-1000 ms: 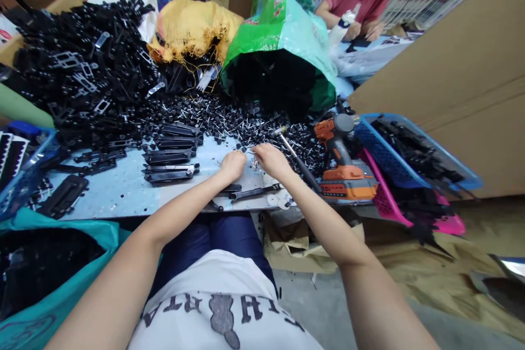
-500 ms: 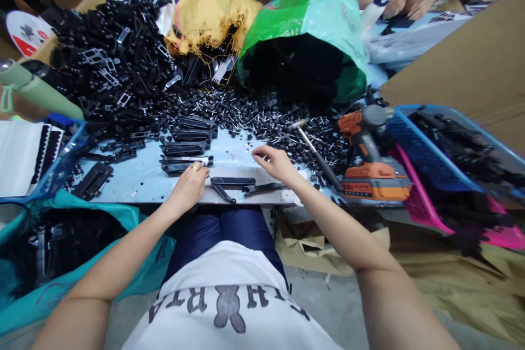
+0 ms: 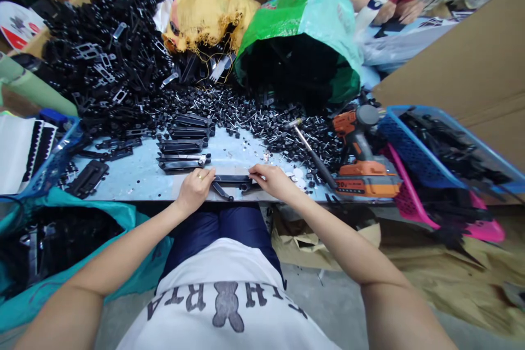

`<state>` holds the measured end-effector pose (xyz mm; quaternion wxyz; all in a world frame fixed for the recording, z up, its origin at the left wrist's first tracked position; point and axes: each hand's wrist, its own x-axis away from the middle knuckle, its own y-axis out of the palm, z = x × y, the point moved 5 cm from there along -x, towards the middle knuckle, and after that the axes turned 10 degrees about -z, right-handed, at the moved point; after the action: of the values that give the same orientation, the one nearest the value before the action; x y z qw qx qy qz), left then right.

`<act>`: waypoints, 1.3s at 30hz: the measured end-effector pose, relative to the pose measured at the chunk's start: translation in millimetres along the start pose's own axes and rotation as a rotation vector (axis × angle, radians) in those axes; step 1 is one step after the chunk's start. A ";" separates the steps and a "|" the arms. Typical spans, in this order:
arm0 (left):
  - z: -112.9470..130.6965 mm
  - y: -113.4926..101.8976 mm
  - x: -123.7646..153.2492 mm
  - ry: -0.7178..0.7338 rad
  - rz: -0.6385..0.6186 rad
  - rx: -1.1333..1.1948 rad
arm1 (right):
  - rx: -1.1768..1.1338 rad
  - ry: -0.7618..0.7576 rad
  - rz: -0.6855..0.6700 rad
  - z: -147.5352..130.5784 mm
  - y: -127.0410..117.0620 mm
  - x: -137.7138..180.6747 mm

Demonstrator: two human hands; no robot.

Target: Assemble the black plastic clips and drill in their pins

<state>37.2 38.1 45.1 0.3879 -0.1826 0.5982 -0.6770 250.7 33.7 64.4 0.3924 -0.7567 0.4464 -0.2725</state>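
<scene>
A long black hinged part (image 3: 232,179) with a shorter arm (image 3: 222,192) angled off it lies at the table's front edge. My left hand (image 3: 197,186) is closed on its left end, fingertips pressed together. At the part's right end, my right hand (image 3: 273,180) is closed in a pinch; whatever lies between the fingertips is too small to make out. Just beyond my left hand, several similar black parts (image 3: 184,145) are lined up in a stack. Many small black-headed pins (image 3: 262,120) lie heaped behind, and a hammer (image 3: 314,153) rests on them, right of my right hand.
An orange cordless drill (image 3: 365,167) stands at right, beside a blue basket (image 3: 451,115) and a pink basket (image 3: 410,205). Black parts (image 3: 102,60) are piled at left. A green sack (image 3: 295,16) and a yellow sack (image 3: 213,13) stand behind. Another person's hands (image 3: 397,11) are across the table.
My right hand has come down and left to the right end of the black part. My left hand has shifted right and down from the stack onto its left end.
</scene>
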 end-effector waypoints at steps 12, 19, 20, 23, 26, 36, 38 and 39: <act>-13.9 2.8 3.1 0.152 -0.023 -0.018 | 0.061 -0.228 0.218 3.5 23.2 27.6; -19.1 0.6 -0.6 0.107 -0.037 -0.014 | 0.108 -0.277 0.192 11.8 25.4 33.3; -15.5 -0.6 0.5 0.108 -0.045 -0.026 | 0.107 -0.276 0.179 14.4 27.2 33.3; 5.8 -3.8 -2.8 0.086 -0.038 -0.064 | 0.092 -0.267 0.147 21.5 34.3 33.8; 39.8 7.5 -21.1 0.130 -0.130 -0.036 | 0.090 -0.253 0.142 24.4 41.3 35.3; 62.4 43.3 -43.9 0.105 -0.257 0.107 | 0.161 -0.289 0.119 39.2 43.8 28.2; 62.7 42.2 -42.0 0.104 -0.264 0.110 | 0.228 -0.360 0.083 40.6 40.5 26.1; 62.9 41.9 -41.7 0.096 -0.267 0.111 | 0.261 -0.392 0.072 40.5 38.9 25.6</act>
<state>121.2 27.8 28.0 0.2750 -0.2060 0.5481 -0.7626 275.2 13.7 11.4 0.5756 -0.7216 0.3491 -0.1617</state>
